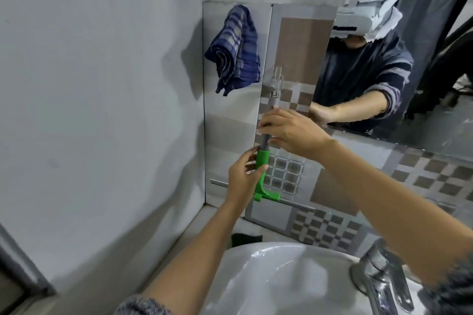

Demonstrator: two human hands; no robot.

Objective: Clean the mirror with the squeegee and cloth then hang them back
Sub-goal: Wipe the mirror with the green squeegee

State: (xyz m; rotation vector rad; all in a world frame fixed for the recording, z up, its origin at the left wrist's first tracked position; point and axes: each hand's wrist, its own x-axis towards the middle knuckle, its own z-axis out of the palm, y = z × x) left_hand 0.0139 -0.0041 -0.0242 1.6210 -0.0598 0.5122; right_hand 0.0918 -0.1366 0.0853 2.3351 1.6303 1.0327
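Observation:
The squeegee (pixel 262 161) has a grey handle and a green neck, and it hangs upright against the tiled wall with its blade at the bottom. Its top end sits at a clear wall hook (pixel 276 78). My left hand (pixel 243 179) holds the green neck. My right hand (pixel 291 133) grips the grey handle above it. The blue checked cloth (pixel 234 51) hangs on the wall to the upper left, apart from both hands. The mirror (pixel 435 84) is on the right and reflects a person.
A white sink (pixel 268 281) lies below my arms, with a chrome tap (pixel 381 273) at its right. A dark green object (pixel 247 238) sits on the ledge behind the sink. A plain grey wall fills the left.

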